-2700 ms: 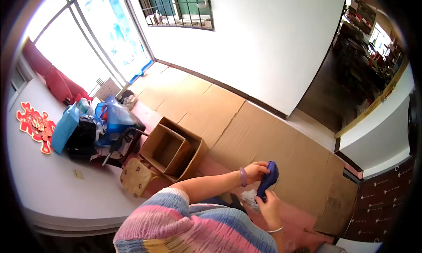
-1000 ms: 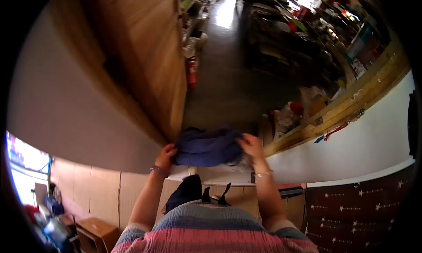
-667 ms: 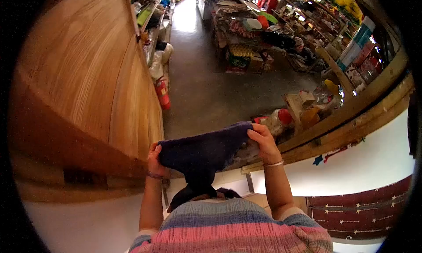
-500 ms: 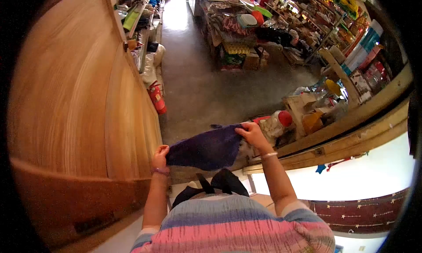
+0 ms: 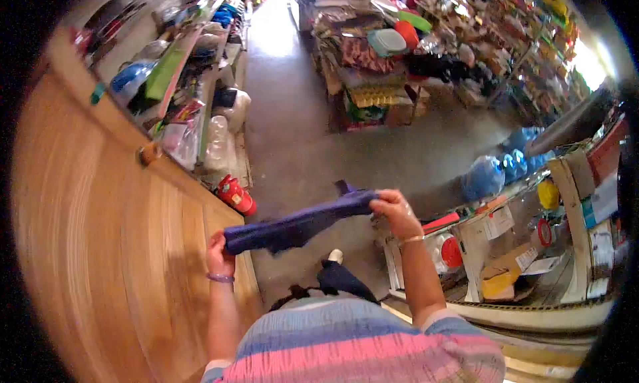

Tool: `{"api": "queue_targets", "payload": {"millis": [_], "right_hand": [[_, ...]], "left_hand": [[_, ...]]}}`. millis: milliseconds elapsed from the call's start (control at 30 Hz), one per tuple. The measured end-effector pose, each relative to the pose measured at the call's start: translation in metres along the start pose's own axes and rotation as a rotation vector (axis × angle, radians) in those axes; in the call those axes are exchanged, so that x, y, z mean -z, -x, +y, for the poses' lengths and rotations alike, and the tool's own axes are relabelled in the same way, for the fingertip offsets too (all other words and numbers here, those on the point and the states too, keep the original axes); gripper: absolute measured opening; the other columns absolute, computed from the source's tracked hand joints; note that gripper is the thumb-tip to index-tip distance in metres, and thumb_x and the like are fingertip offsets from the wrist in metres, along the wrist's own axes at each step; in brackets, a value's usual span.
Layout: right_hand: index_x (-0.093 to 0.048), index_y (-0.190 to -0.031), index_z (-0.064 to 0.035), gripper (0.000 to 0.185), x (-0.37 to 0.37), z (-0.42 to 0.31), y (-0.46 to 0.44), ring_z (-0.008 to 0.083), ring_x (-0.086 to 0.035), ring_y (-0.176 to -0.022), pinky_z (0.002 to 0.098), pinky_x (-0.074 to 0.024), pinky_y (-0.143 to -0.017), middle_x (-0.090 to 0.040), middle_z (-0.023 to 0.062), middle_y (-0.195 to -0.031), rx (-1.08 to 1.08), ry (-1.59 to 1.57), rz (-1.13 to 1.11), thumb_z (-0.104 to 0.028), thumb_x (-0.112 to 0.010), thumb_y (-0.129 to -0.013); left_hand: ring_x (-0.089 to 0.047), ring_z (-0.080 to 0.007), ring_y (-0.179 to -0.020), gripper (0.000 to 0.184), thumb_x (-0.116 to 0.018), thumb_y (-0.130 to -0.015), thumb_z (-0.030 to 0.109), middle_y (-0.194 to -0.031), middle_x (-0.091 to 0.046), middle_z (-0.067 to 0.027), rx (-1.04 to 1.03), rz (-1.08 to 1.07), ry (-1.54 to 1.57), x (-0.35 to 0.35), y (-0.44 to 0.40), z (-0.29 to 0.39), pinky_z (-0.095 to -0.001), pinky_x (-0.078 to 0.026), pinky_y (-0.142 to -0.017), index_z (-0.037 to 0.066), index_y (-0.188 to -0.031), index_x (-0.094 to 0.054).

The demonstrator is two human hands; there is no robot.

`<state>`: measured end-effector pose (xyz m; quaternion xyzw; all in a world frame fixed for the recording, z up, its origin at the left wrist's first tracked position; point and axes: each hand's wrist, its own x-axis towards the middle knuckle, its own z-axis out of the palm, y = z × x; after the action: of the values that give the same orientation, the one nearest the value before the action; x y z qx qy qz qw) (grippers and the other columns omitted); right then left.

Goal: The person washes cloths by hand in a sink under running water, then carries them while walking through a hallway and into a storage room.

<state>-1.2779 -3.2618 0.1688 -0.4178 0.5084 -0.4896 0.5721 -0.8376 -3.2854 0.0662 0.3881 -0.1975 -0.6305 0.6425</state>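
Observation:
A dark blue-purple cloth point(image 5: 299, 224) is stretched between my two hands in front of my body, its right end a little higher. My left hand point(image 5: 219, 253), with a purple bracelet at the wrist, is closed on the left end. The right end is pinched in my right hand point(image 5: 394, 213), which has a pale bracelet at its wrist. A small flap of the cloth sticks up near the right end. The cloth hangs over the grey floor, in front of one of my feet in a pale shoe point(image 5: 335, 256).
A wooden door point(image 5: 106, 223) stands at left, beside a red fire extinguisher point(image 5: 236, 195) and loaded shelves point(image 5: 176, 70). Ahead is a table piled with goods point(image 5: 363, 50). At right, a low shelf point(image 5: 472, 263) holds jars and boxes, with large blue bottles point(image 5: 484, 178) behind.
I have moved from the cardboard-covered room through the doorway. The cloth, earlier bunched up, is now spread between both hands and narrower than a moment ago. More shelves show on both sides.

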Motion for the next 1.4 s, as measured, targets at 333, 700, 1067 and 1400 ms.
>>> {"api": "queue_targets", "payload": {"millis": [333,700,1067,1400], "right_hand": [[-0.063,-0.088,0.0044,0.019,0.109,-0.049,-0.153,0.0085,-0.056,-0.071,0.0236,-0.0455,-0.066,-0.064,0.0029,-0.082,-0.017,-0.241,0.065,-0.01,-0.061,-0.077],[-0.057,-0.108,0.0007,0.03,0.198,-0.083,-0.303,0.0127,-0.059,-0.084,0.0246,-0.047,-0.076,-0.063,0.0045,-0.095,-0.037,-0.174,0.427,-0.011,-0.059,-0.08],[-0.037,-0.131,-0.006,0.058,0.142,-0.189,-0.408,0.0151,-0.048,-0.105,0.0293,-0.0402,-0.089,-0.049,0.0111,-0.122,-0.107,0.324,0.062,-0.013,-0.062,-0.079],[-0.041,-0.127,-0.0032,0.056,0.095,-0.123,-0.457,0.0199,-0.055,-0.064,0.0299,-0.0449,-0.061,-0.058,0.0111,-0.073,0.062,0.829,-0.376,-0.025,-0.061,-0.08]], "left_hand": [[-0.058,-0.0187,-0.086,0.017,-0.046,-0.085,0.002,-0.096,-0.059,-0.0077,-0.105,-0.287,-0.223,-0.194,-0.175,-0.011,-0.0352,-0.051,-0.076,0.004,-0.098,-0.056],[-0.049,-0.0071,-0.053,0.015,-0.052,-0.082,0.002,-0.076,-0.059,-0.0031,0.212,-0.42,-0.528,-0.297,-0.447,-0.094,-0.0197,-0.04,-0.046,0.005,-0.091,-0.062],[-0.051,-0.0239,-0.104,0.035,-0.062,-0.075,0.017,-0.111,-0.057,-0.0121,0.095,-1.039,-1.121,-0.45,-0.5,-0.205,-0.0345,-0.044,-0.086,0.008,-0.109,-0.057],[-0.054,-0.0208,-0.098,0.027,-0.055,-0.082,0.015,-0.105,-0.058,-0.0106,0.448,-1.259,-0.199,-0.549,-0.445,-0.233,-0.0355,-0.043,-0.089,0.009,-0.109,-0.054]]}}
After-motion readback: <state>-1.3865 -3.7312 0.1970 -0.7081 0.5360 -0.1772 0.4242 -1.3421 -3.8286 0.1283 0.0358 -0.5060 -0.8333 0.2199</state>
